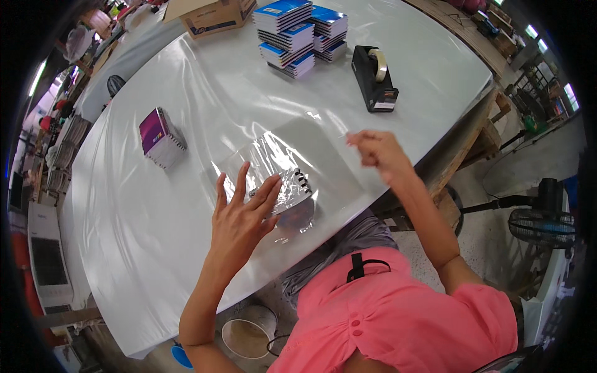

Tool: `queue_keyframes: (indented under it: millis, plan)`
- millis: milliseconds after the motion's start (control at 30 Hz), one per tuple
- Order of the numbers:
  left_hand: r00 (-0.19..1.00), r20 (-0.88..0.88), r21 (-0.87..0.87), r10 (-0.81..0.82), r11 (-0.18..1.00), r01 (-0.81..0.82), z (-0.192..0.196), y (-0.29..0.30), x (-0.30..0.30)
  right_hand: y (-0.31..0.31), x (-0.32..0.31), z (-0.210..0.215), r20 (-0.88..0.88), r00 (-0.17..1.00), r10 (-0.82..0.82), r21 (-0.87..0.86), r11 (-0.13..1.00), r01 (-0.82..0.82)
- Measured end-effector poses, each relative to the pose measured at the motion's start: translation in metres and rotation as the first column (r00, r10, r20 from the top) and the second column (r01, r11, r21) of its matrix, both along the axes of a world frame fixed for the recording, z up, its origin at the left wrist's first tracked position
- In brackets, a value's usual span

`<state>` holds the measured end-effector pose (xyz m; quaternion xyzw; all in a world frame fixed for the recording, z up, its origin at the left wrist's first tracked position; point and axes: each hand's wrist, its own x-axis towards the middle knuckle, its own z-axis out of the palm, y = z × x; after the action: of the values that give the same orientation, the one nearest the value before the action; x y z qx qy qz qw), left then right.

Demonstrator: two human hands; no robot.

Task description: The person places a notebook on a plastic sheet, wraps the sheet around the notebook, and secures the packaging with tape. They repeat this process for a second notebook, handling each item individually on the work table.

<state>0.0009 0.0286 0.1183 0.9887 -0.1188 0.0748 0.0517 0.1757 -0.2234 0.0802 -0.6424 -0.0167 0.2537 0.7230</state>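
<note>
My left hand [244, 214] lies with spread fingers on a clear plastic wrap [264, 152]. Under the shiny film, beside these fingertips, is a spiral-bound notebook [292, 194] with a black coil; glare and the hand hide much of it. Raised to the right of the wrap, my right hand [382, 154] has its fingers curled and the fingertips drawn together. Whatever may be pinched there is too small to make out. Beyond that hand stands a black tape dispenser [371, 84] with a roll of tape in it.
Blue spiral notebooks [286, 37] are piled at the far side of the table [143, 248], near an open cardboard box [214, 17]. A purple-covered notebook stack [163, 138] stands at left. Beyond the table's right edge is a black fan [541, 217]; a bucket [249, 332] sits below the front edge.
</note>
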Motion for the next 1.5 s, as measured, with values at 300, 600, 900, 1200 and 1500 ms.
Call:
queue_keyframes:
  millis: [300,600,900,1200,1500]
  plan:
    - [0.998,0.058,0.018,-0.021,1.0,0.02,-0.003,0.002,-0.001,0.068,-0.097,0.039,-0.257,0.923,0.286,0.096,0.958,-0.27]
    - [0.999,0.043,0.003,0.0,1.0,0.0,-0.006,0.002,-0.004,0.066,-0.124,-0.001,-0.269,0.954,0.132,0.065,0.991,-0.119]
    - [0.997,0.041,-0.327,0.068,0.944,-0.051,-0.025,0.017,0.03,0.074,-0.129,-0.025,-0.016,0.993,0.116,0.057,0.992,-0.115]
    - [0.801,-0.55,-0.633,-0.237,0.743,-0.215,-0.016,0.022,0.062,0.056,-0.097,-0.073,0.386,0.85,0.359,-0.471,0.869,-0.153]
    - [0.94,-0.342,-0.178,0.012,0.981,-0.077,0.006,-0.008,0.038,0.037,-0.051,-0.044,0.169,0.76,0.628,-0.458,0.733,-0.503]
